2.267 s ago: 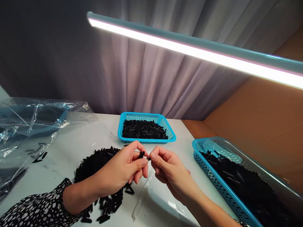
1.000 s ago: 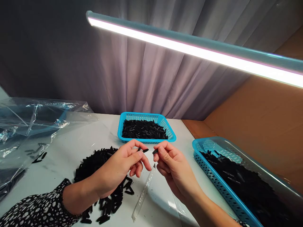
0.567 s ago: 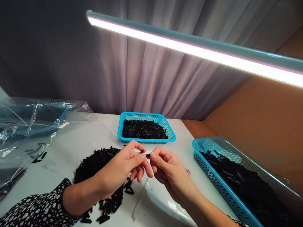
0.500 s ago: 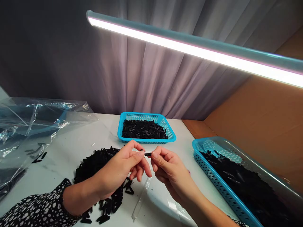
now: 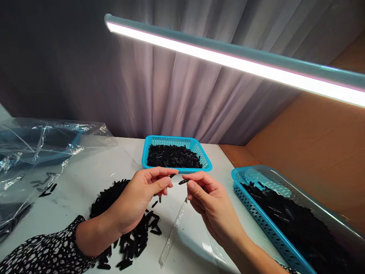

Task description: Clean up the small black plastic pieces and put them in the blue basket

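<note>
Between thumb and forefinger, my left hand pinches a small black strip. Another short black strip sticks out to the left from the pinched fingertips of my right hand. The hands are a little apart, in front of a blue basket holding many similar black pieces. A heap of black strips lies on the white table, partly hidden by my left hand and forearm. What the strips are made of I cannot tell.
A clear plastic bag covers the table's left side, with a few black strips by its edge. A narrow transparent strip lies between my arms. At the right stands a larger blue basket of black pieces. A lit tube lamp crosses overhead.
My hands have drawn apart slightly and risen. A dark piece that bridged both sets of fingertips no longer does; each hand now has a separate strip.
</note>
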{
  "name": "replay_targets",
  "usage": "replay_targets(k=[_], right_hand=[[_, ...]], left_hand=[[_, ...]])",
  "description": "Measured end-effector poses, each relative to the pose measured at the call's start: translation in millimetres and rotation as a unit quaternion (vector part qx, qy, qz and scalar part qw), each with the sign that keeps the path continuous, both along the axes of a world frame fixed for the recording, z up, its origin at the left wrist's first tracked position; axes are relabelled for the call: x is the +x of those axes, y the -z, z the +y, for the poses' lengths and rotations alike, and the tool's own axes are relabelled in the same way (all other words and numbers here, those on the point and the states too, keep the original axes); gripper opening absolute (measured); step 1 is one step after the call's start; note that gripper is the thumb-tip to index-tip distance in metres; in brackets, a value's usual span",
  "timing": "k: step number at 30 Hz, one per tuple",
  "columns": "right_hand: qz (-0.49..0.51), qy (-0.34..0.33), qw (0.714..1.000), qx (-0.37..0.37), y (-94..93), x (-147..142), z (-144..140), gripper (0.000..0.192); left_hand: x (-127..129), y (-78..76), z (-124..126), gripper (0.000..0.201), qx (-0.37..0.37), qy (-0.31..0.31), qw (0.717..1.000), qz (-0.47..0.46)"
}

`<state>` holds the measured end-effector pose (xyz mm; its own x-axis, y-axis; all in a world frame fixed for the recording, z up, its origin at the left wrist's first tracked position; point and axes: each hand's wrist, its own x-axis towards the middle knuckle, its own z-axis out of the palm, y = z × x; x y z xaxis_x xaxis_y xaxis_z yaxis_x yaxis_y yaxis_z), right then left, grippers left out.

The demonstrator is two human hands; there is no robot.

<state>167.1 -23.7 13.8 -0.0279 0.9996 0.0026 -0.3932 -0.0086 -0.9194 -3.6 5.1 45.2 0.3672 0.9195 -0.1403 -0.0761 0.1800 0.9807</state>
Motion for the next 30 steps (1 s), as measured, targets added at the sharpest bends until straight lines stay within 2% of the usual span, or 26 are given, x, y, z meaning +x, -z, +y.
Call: replay_targets(k=[8,30], right_hand=[[0.001,-0.008,1.0,0.006,-0.1,0.7,-0.5,0.024],[-0.008,0.003,1.0,-0.022,-4.1,-1.1,-1.4,0.03]], left_hand=[[0.4,-5.5,-4.6,0.021,0.004,0.004,1.0,-0.009],[-0.9,-5.9,-6.3,0.025,0.028,0.007,0.999,0.015]])
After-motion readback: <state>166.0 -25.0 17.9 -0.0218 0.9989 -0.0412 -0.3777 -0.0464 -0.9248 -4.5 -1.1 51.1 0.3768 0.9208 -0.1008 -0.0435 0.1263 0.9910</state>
